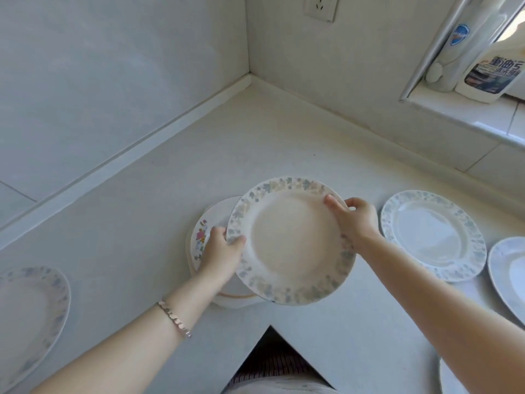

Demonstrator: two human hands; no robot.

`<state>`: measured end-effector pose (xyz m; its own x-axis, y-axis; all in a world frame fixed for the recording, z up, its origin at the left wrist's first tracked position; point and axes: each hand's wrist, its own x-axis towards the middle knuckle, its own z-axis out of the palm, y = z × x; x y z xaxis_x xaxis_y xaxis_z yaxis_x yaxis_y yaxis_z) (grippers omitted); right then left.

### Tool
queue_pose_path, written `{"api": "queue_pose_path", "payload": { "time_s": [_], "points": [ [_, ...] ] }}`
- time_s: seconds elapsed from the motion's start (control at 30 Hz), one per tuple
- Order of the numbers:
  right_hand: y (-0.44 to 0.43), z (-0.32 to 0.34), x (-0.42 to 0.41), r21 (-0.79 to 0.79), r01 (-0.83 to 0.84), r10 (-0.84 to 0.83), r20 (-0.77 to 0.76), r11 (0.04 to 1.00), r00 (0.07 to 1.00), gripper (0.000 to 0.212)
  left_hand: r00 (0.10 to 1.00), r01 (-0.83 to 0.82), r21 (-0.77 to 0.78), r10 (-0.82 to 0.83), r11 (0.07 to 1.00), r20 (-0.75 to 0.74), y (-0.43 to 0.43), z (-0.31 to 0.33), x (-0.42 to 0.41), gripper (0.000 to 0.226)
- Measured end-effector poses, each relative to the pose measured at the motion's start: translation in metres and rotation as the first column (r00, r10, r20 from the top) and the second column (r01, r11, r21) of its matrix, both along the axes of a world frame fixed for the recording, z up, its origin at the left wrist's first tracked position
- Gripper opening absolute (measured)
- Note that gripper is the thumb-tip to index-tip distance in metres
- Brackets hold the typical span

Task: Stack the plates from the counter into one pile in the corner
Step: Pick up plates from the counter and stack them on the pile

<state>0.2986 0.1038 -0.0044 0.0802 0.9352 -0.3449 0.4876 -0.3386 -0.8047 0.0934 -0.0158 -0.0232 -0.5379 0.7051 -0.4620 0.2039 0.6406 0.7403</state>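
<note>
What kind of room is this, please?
Probably a home kitchen: a pale stone-like corner counter, round white floral-rimmed dinner plates spread on it, and plastic cleaning-liquid bottles on the window ledge.

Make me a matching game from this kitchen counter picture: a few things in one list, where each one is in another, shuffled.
Things:
1. round white plate with a blue-grey leaf rim
2. white plate with a pink flower print
3. white cleaner bottle with a dark label
4. silver link bracelet

Places:
A. on the window ledge
B. on the left wrist
C. held in both hands above the counter
D. on the counter, partly hidden under the held plate

Pairs: 1-C, 2-D, 3-A, 4-B
</note>
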Motion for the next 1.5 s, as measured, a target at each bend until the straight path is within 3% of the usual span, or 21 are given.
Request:
{"api": "queue_pose_path", "payload": {
  "time_s": [0.13,0.4,0.6,0.73,0.8,0.87,0.9,0.97,1.07,1.33,1.5],
  "points": [
    [-0.014,-0.027,-0.045,-0.026,-0.087,0.087,-0.023,0.996,0.996,0.027,0.988,-0.07,-0.086,0.057,0.994,-0.142,0.015,-0.003,-0.043,0.039],
    [-0.027,-0.054,-0.074,-0.022,-0.256,0.257,0.082,0.966,0.963,0.026,0.947,-0.036,-0.33,-0.073,0.943,-0.314,0.022,-0.004,-0.075,0.043],
    [-0.025,-0.06,-0.066,-0.011,-0.363,0.344,0.348,0.932,0.872,0.033,0.908,0.075,-0.473,-0.256,0.878,-0.331,0.023,-0.013,-0.07,0.051],
    [-0.028,-0.063,-0.06,-0.01,-0.434,0.373,0.529,0.901,0.762,0.042,0.916,0.093,-0.386,-0.231,0.918,-0.328,0.019,-0.017,-0.076,0.048],
    [-0.028,-0.067,-0.06,0.022,-0.358,0.325,0.367,0.934,0.871,0.042,0.961,0.08,-0.191,-0.127,0.978,-0.247,0.019,-0.024,-0.083,0.036],
    [-0.026,-0.07,-0.064,-0.014,-0.194,0.193,-0.064,0.981,0.979,0.047,1.0,0.012,0.022,-0.013,1.0,0.004,0.019,-0.031,-0.086,0.031],
    [-0.026,-0.07,-0.066,-0.066,-0.134,0.112,-0.266,0.989,0.957,0.048,0.99,-0.028,0.074,0.018,0.997,0.137,0.019,-0.031,-0.086,0.037],
    [-0.026,-0.073,-0.071,-0.158,-0.089,0.009,-0.448,0.983,0.894,0.045,0.954,-0.104,0.12,0.065,0.987,0.293,0.017,-0.037,-0.086,0.044],
    [-0.031,-0.076,-0.075,-0.188,-0.059,-0.053,-0.542,0.98,0.839,0.039,0.902,-0.231,0.147,0.155,0.962,0.403,0.013,-0.047,-0.086,0.042],
    [-0.037,-0.082,-0.08,-0.168,0.005,-0.103,-0.58,0.986,0.808,0.032,0.743,-0.396,0.135,0.231,0.908,0.628,0.014,-0.059,-0.082,0.04],
    [-0.039,-0.076,-0.076,-0.193,-0.026,-0.086,-0.552,0.981,0.829,0.037,0.696,-0.461,0.098,0.291,0.882,0.657,0.012,-0.051,-0.087,0.04]
  ]
}}
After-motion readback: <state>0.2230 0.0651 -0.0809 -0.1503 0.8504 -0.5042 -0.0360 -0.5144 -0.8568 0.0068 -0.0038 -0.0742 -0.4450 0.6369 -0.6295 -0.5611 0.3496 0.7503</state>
